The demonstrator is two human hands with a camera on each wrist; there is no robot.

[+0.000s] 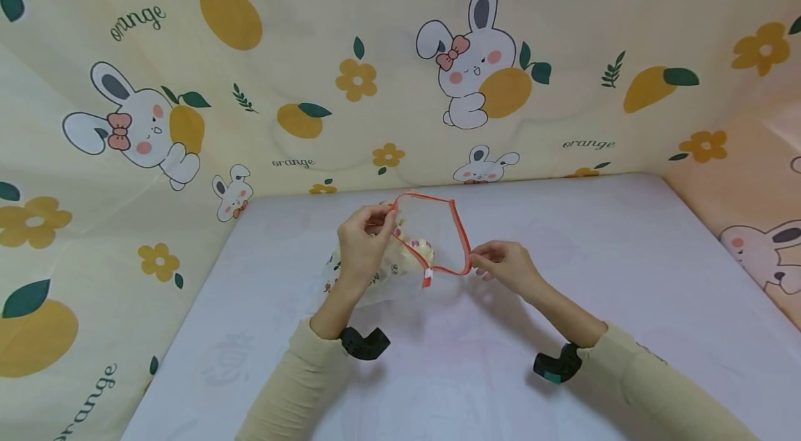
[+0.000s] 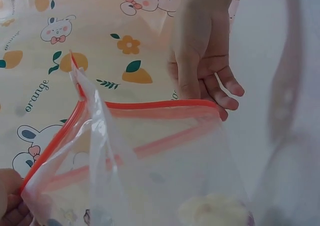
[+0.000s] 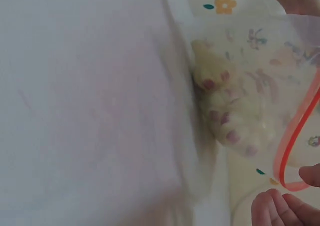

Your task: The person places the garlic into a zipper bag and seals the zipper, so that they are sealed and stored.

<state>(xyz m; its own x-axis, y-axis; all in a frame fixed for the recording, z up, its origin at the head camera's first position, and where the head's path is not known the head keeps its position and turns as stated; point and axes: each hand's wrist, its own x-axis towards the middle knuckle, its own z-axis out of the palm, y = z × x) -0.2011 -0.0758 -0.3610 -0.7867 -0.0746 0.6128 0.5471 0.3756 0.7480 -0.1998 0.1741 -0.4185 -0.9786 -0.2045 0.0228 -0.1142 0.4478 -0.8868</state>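
A clear plastic zip bag (image 1: pixel 382 267) with a red zip rim and small printed figures leans on the table. Its mouth is spread into a wide loop, and a white slider (image 1: pixel 428 274) sits near the front corner. My left hand (image 1: pixel 365 239) pinches the rim at the far left corner. At the right corner, my right hand (image 1: pixel 507 263) pinches the rim between thumb and fingers. Low in the bag lie cream-coloured lumps with purple patches (image 3: pixel 230 110), blurred by the plastic. The left wrist view shows my left hand (image 2: pixel 12 201) only partly.
A white-covered table (image 1: pixel 450 364) lies beneath both hands. Behind it hangs a cloth (image 1: pixel 388 23) printed with rabbits and oranges, which continues down both sides. Each wrist carries a dark camera mount (image 1: pixel 365 343).
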